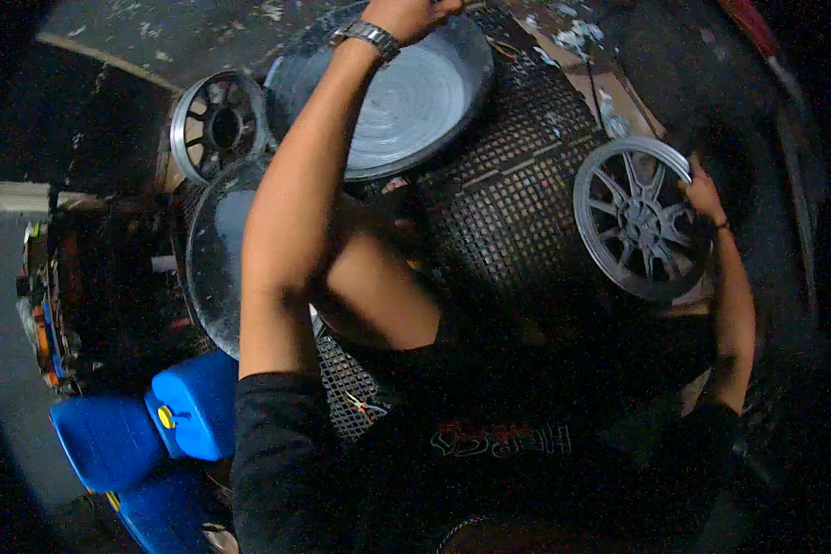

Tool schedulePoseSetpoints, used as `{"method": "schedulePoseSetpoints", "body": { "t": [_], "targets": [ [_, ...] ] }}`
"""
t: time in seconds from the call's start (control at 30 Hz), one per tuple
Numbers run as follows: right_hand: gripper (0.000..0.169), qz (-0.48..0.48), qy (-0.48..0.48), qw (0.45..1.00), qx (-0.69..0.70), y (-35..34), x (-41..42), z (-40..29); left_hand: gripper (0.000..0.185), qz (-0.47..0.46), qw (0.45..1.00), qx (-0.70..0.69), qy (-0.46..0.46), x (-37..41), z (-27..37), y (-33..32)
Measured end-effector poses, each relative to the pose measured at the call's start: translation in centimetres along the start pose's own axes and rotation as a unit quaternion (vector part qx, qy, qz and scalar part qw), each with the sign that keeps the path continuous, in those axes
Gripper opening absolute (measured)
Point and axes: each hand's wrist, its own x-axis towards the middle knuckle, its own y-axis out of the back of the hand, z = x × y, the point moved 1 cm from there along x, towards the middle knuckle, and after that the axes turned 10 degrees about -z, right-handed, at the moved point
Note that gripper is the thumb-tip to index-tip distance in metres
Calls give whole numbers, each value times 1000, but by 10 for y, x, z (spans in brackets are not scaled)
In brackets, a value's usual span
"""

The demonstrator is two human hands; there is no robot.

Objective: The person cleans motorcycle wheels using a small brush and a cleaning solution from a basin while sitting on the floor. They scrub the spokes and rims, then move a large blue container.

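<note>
My right hand (pixel 703 194) grips the outer rim of a grey multi-spoke wheel (pixel 637 215), which is tilted at the right. My left arm, with a metal watch, reaches to the top edge of the view. There my left hand (pixel 403 19) is over the far side of a large round basin (pixel 481 90); its fingers are partly cut off by the frame. The basin's pale grey inside bears swirled ring marks. Left of it stands a second spoked wheel rim (pixel 179 131). Below that, another round basin (pixel 201 294) is partly hidden by my left arm.
Black plastic grating (pixel 512 187) covers the middle of the work area. Several blue jerrycans (pixel 111 436) stand at the lower left, one with a yellow cap. Pliers (pixel 361 405) lie on grating near my body. Cardboard and scraps (pixel 585 38) lie at the upper right.
</note>
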Motion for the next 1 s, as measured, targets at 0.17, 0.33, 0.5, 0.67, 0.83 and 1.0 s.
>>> {"method": "schedulePoseSetpoints", "body": {
  "t": [0.17,0.33,0.5,0.67,0.83,1.0],
  "targets": [
    [72,1,47,999,-3,7,0,-10,27,117,984,-123,57,-11,-3,27],
    [74,-45,116,989,76,25,-15,-42,34,184,967,-159,74,-27,-29,40],
    [73,-132,142,978,72,44,-8,-58,29,165,961,-196,104,-68,-43,75],
    [70,-100,139,984,45,53,-20,-83,21,349,886,-259,161,-184,-1,86],
    [70,-109,177,975,83,63,-16,-109,22,466,790,-271,292,-343,-3,44],
    [69,-103,233,966,45,51,6,-99,29,424,740,-218,473,-479,25,-75]
  ]
}}
